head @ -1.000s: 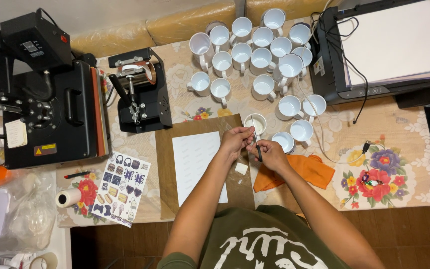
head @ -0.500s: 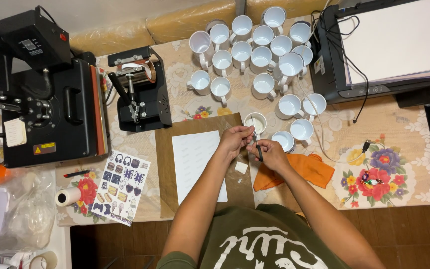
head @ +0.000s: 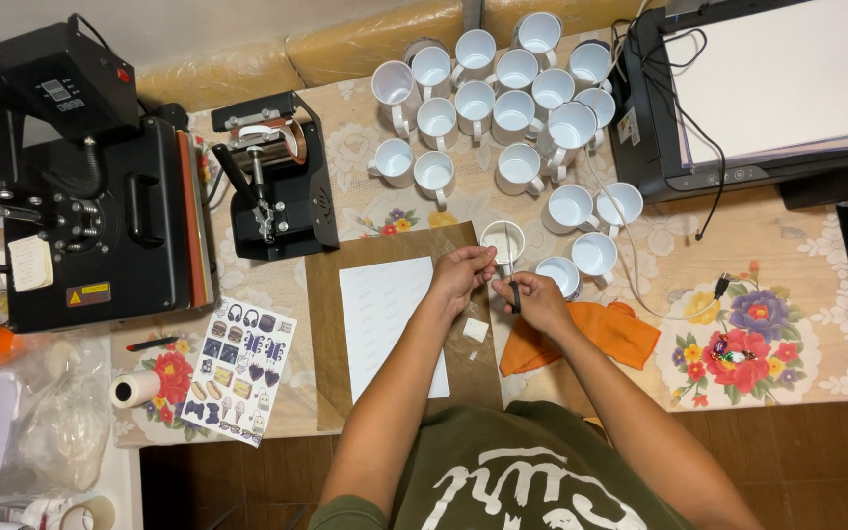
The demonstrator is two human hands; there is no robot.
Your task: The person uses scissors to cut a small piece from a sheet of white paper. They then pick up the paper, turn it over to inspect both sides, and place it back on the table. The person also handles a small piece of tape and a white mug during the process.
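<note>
Centre of frame: both hands meet just below a white mug on the counter.
Left hand and right hand together, pinching a thin dark tool; judged mid-prep, fine grip needed next.

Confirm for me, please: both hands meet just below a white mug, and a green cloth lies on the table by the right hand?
Nearly: in the head view the cloth is orange, not green. Both hands, left hand and right hand, do meet just below the white mug.
</note>
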